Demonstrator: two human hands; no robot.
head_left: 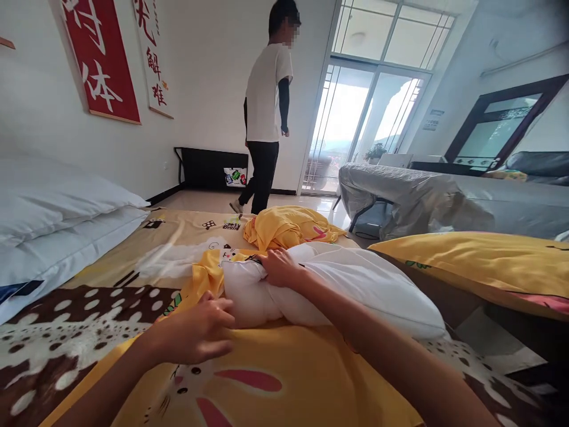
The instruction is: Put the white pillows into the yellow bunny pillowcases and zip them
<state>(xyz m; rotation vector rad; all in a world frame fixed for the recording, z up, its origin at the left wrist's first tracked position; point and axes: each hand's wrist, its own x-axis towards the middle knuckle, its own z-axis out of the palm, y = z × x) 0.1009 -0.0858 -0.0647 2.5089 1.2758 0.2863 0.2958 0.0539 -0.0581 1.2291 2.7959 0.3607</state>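
Note:
A white pillow (364, 279) lies partly inside a yellow pillowcase (208, 270), whose edge is bunched at the pillow's left end. My right hand (282, 270) grips the pillow near that end, its fingers curled over the top by the case edge. Beside the pillow's near left corner is my left hand (198, 332), fingers loosely bent and apart, with nothing seen in it. Under both forearms spreads yellow cloth (311, 379) printed with a white rabbit with pink ears. What the right fingertips press on is partly hidden.
White pillows (66, 207) are stacked at the left. Crumpled yellow fabric (293, 225) lies farther back on the patterned bedding (120, 296). A yellow pillow (484, 261) rests at the right. Another person (267, 101) stands beyond the bed, near plastic-covered furniture (413, 190).

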